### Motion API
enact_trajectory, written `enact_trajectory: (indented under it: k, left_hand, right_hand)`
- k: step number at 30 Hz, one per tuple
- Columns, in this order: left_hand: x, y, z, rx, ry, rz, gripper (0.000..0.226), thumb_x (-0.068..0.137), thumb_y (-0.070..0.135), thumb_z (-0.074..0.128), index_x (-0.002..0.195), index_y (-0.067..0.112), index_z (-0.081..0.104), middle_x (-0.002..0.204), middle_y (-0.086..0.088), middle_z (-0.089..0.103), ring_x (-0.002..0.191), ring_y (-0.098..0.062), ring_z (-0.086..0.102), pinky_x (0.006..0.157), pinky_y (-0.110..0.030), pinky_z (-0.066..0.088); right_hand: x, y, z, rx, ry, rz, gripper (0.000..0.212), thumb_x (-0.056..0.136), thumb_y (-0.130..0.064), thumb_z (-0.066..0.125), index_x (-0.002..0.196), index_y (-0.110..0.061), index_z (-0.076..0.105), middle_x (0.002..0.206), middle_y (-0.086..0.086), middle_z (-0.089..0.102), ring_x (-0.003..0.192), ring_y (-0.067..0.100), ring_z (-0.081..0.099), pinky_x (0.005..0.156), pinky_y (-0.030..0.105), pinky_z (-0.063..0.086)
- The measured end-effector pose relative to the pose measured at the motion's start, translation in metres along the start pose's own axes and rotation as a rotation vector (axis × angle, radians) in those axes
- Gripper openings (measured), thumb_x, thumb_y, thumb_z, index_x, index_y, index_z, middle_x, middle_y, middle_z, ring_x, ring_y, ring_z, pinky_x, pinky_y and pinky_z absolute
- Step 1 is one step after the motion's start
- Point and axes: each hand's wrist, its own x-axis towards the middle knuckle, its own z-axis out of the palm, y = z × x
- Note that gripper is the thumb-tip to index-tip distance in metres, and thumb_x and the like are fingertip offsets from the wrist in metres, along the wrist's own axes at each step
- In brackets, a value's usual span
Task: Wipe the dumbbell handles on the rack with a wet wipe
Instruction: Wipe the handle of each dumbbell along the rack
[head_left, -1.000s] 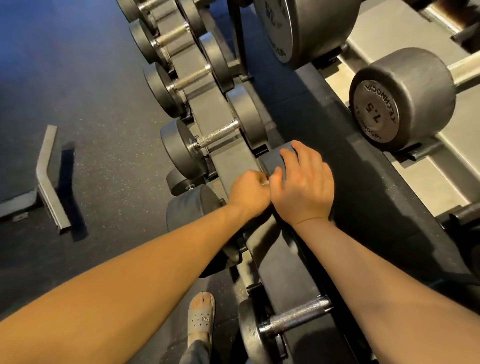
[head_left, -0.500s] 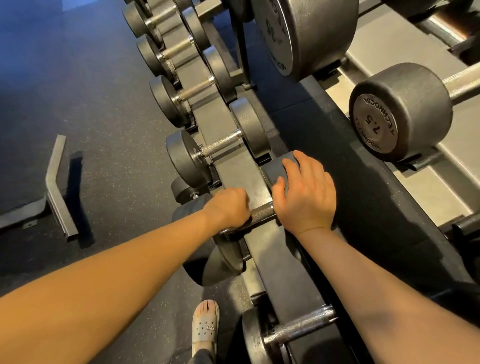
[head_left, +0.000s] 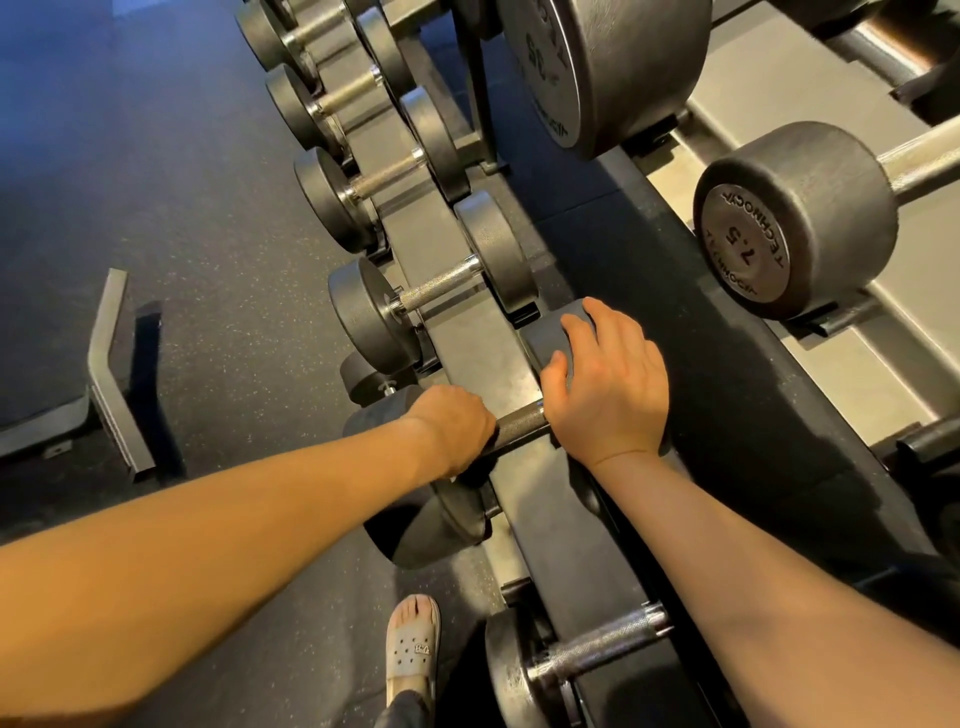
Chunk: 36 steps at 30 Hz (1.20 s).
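Since the earlier frame, the left hand (head_left: 452, 426) has slid leftward along the handle (head_left: 519, 422), so more bare steel shows. It is curled round the handle; the wet wipe is hidden, probably inside the fist. The right hand (head_left: 608, 384) rests with relaxed fingers on the right head (head_left: 545, 338). This dumbbell lies across the lower shelf of the rack (head_left: 467, 338). It looks heavy and stiff, and the knurled handle is the best place to grip. I count six dumbbells on this shelf and two above.
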Motion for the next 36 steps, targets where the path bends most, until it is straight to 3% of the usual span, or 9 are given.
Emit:
enact_trajectory:
  k: [4,6,9,14,19,23,27,33,36]
  left_hand:
    - [0.024,0.009,-0.014,-0.701,0.187,-0.160,0.015,0.096,0.018,0.061,0.096,0.006,0.070,0.083,-0.007,0.062,0.079,-0.025,0.063,0.064,-0.030,0.048]
    - [0.039,0.015,-0.022,-1.144,0.213,-0.284,0.033,0.099,0.016,0.058,0.067,0.011,0.062,0.064,-0.003,0.056,0.061,-0.017,0.055,0.048,-0.022,0.039]
    - [0.050,0.024,-0.024,-1.377,0.197,-0.395,0.040,0.099,0.019,0.060,0.060,0.013,0.052,0.059,-0.001,0.046,0.055,-0.013,0.041,0.043,-0.019,0.032]
    - [0.041,0.020,0.000,-1.471,0.112,-0.337,0.043,0.097,0.025,0.069,0.056,0.015,0.060,0.046,0.006,0.049,0.045,-0.008,0.041,0.052,-0.025,0.036]
    - [0.022,0.022,0.016,-1.111,0.478,-0.134,0.048,0.101,0.019,0.059,0.053,0.016,0.055,0.045,0.005,0.048,0.045,-0.010,0.042,0.057,-0.031,0.037]
    - [-0.003,0.056,0.012,-1.017,0.672,0.037,0.014,0.100,0.016,0.055,0.096,0.016,0.069,0.079,0.010,0.062,0.071,-0.004,0.056,0.064,-0.015,0.040]
    - [-0.008,0.073,0.036,-0.956,0.801,0.108,0.031,0.100,0.015,0.047,0.126,0.018,0.064,0.127,0.004,0.063,0.115,-0.009,0.057,0.104,-0.021,0.045]
    - [0.017,0.061,0.028,-1.022,0.847,-0.065,0.010,0.094,0.013,0.059,0.088,0.020,0.063,0.078,0.007,0.065,0.070,-0.005,0.058,0.066,-0.015,0.046]
    - [0.034,0.041,0.016,-1.066,0.597,-0.086,0.008,0.092,0.018,0.066,0.085,0.020,0.069,0.078,0.001,0.069,0.075,-0.018,0.065,0.068,-0.032,0.053]
  right_hand:
    - [0.001,-0.001,-0.001,-0.015,0.004,0.001,0.047,0.098,-0.034,0.039,0.134,-0.013,0.059,0.144,0.011,0.055,0.128,0.026,0.053,0.093,0.038,0.049]
    - [0.001,-0.002,-0.002,-0.024,0.009,0.002,0.047,0.098,-0.034,0.038,0.134,-0.013,0.058,0.144,0.011,0.055,0.129,0.027,0.053,0.095,0.039,0.049]
    - [0.000,-0.002,-0.002,-0.026,0.029,-0.007,0.047,0.098,-0.034,0.038,0.134,-0.012,0.058,0.143,0.012,0.055,0.129,0.028,0.053,0.095,0.040,0.049]
    - [-0.001,-0.002,0.000,-0.019,0.062,-0.007,0.044,0.098,-0.032,0.042,0.132,-0.011,0.061,0.141,0.012,0.058,0.125,0.028,0.056,0.090,0.038,0.050]
    - [-0.001,-0.003,-0.002,-0.028,0.036,-0.003,0.046,0.098,-0.034,0.039,0.134,-0.013,0.060,0.143,0.010,0.056,0.128,0.027,0.054,0.093,0.037,0.050]
    - [0.000,-0.004,-0.004,-0.032,0.014,0.009,0.048,0.098,-0.035,0.037,0.135,-0.014,0.059,0.145,0.009,0.055,0.129,0.026,0.053,0.095,0.037,0.049]
    - [0.000,-0.004,-0.003,-0.020,0.030,0.005,0.045,0.097,-0.031,0.042,0.132,-0.012,0.061,0.142,0.011,0.057,0.127,0.027,0.055,0.092,0.039,0.050]
    - [0.001,-0.004,-0.006,0.007,0.018,-0.011,0.048,0.097,-0.035,0.039,0.134,-0.013,0.061,0.144,0.011,0.057,0.128,0.028,0.055,0.093,0.038,0.051]
    - [0.001,-0.004,-0.007,0.024,0.008,-0.017,0.050,0.097,-0.036,0.037,0.133,-0.012,0.060,0.144,0.011,0.057,0.129,0.029,0.055,0.094,0.039,0.051]
